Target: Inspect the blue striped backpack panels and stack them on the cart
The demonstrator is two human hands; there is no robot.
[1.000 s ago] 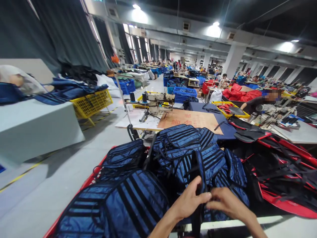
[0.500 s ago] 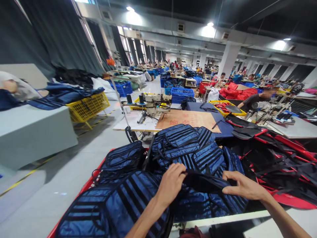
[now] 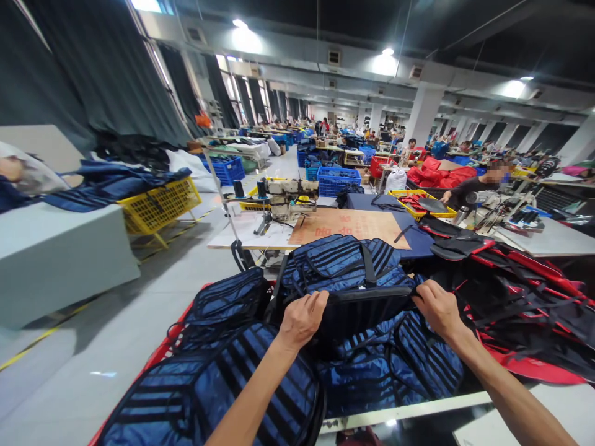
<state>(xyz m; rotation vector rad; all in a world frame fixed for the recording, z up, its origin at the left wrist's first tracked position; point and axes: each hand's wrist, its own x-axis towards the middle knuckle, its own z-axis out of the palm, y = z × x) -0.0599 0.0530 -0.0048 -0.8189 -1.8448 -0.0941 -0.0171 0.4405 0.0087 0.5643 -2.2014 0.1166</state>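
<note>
Here I am with both fists curled tight on one dark panel (image 3: 367, 316): my left hand (image 3: 301, 322) has its left top corner, fingers folded over the edge, and my right hand (image 3: 439, 306) is closed the same way on the right corner. The panel hangs between them, just in front of the heap of blue bags (image 3: 334, 263), its black-bound edge drawn nearly straight across. I'd say gripping it at the two ends is what keeps that edge flat and the front in plain sight. A black strap (image 3: 369, 265) stands up from mid-edge and lies against the bag behind; I can't tell if it's fixed to my piece. Below, more striped blue bags (image 3: 372, 378) fill the space, and at my left a big bag (image 3: 251, 365) bulges beside my forearm, in the red basket (image 3: 158, 359), which probably stands close to spare reaching. Right of me the black-and-red bags (image 3: 520, 303) crowd up near my wrist, so there's little room to swing that way. Closest in, a white ledge (image 3: 409, 412) runs across under my arms. Past the heap sits a sewing machine (image 3: 290, 195) with a brown board (image 3: 351, 228) beside it; off right, a co-worker (image 3: 476, 186) in dark sleeves.
</note>
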